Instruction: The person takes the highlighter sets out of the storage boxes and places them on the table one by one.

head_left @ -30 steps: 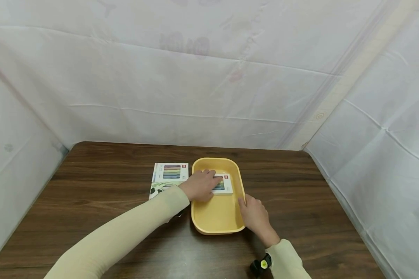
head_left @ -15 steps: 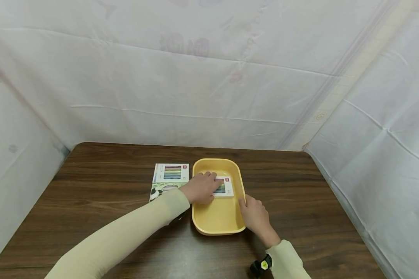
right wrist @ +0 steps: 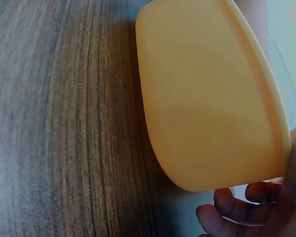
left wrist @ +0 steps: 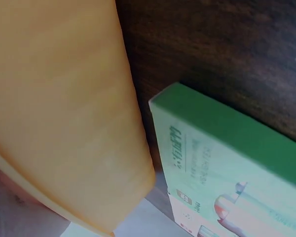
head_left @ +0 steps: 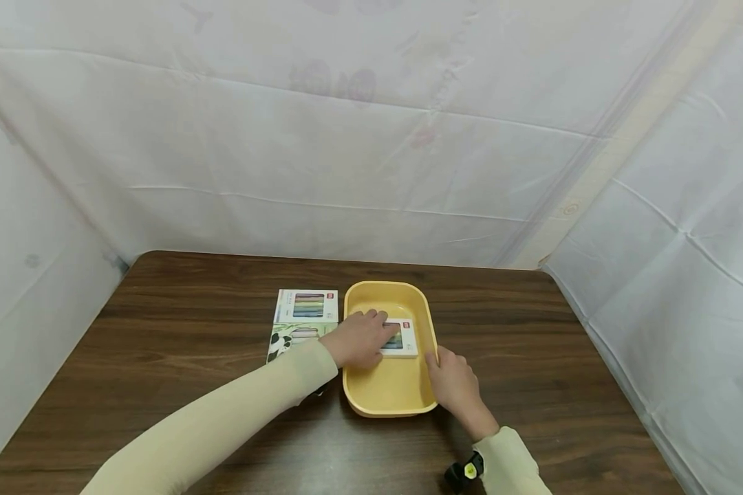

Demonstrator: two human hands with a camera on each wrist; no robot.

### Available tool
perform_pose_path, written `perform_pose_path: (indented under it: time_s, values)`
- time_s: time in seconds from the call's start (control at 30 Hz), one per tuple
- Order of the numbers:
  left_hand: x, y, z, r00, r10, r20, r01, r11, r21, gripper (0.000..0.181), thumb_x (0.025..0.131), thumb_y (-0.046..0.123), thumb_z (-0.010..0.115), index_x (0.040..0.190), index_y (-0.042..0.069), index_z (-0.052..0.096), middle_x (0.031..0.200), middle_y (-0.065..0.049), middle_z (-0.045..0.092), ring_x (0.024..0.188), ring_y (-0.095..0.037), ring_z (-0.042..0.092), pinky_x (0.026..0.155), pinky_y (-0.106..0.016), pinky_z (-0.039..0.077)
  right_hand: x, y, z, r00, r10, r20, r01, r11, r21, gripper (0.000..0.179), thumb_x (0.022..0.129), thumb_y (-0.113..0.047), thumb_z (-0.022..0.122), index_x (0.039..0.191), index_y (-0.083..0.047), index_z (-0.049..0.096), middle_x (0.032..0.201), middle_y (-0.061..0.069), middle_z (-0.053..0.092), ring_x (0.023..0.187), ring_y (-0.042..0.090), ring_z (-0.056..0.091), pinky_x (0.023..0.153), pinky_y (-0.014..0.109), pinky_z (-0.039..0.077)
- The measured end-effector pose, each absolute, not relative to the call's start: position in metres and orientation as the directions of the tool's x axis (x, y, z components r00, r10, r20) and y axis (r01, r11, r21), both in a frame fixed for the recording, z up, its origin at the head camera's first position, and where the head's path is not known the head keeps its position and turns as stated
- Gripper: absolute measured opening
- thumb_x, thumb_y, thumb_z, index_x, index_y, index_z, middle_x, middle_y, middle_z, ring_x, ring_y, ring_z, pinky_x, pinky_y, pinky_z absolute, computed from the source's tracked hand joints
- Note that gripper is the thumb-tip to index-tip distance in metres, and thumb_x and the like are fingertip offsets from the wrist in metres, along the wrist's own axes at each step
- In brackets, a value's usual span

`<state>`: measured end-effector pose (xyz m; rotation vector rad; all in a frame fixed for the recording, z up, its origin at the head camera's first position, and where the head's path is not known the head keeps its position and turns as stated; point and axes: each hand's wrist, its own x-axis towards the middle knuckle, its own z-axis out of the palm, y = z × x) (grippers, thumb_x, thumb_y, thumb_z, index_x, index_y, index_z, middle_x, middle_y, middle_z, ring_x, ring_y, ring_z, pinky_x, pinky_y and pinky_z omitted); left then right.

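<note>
In the head view, a yellow plastic tray (head_left: pixel 390 392) stands lengthwise on the table. Inside it lies a white box of coloured pens (head_left: pixel 407 340), its window showing colourful sticks. My left hand (head_left: pixel 360 340) reaches over the tray's left rim and holds the left end of this box, fingers on top and thumb at the near edge; the hand hides that end. My right hand (head_left: pixel 455 381) grips the tray's right rim, thumb over the edge. The right wrist view shows the tray's outer wall (right wrist: pixel 207 108) with curled fingers (right wrist: pixel 222 200) close beneath the rim.
Left of the tray lies a similar white box (head_left: pixel 308 306), with a green panda box (head_left: pixel 285 337) just in front of it, partly covered by the left sleeve. Dark wood table (head_left: pixel 192 323) surrounds them. White sheeting (head_left: pixel 322 151) rises behind and at both sides.
The left hand and the box of coloured pens have slid a little toward the near end inside the tray. The right hand stays on the rim.
</note>
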<state>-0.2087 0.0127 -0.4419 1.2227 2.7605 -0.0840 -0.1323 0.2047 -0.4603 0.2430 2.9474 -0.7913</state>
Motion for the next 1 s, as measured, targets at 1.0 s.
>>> perform_pose_path:
  time_s: [1.0]
  values:
    - [-0.201,0.016,-0.441,-0.643,0.751,-0.151,0.760,0.650,-0.005,0.052,0.089,0.040,0.061,0.137,0.024,0.050,0.123,-0.005,0.056,0.110,-0.021,0.054,0.092,-0.040,0.046,-0.134,0.207,-0.461,-0.984,0.132,-0.123,0.177,0.847,-0.501,0.032,0.102,-0.029,0.040,0.088,-0.010,0.061,0.065,0.003,0.053,0.056,0.015,0.050,0.049,0.030,0.035]
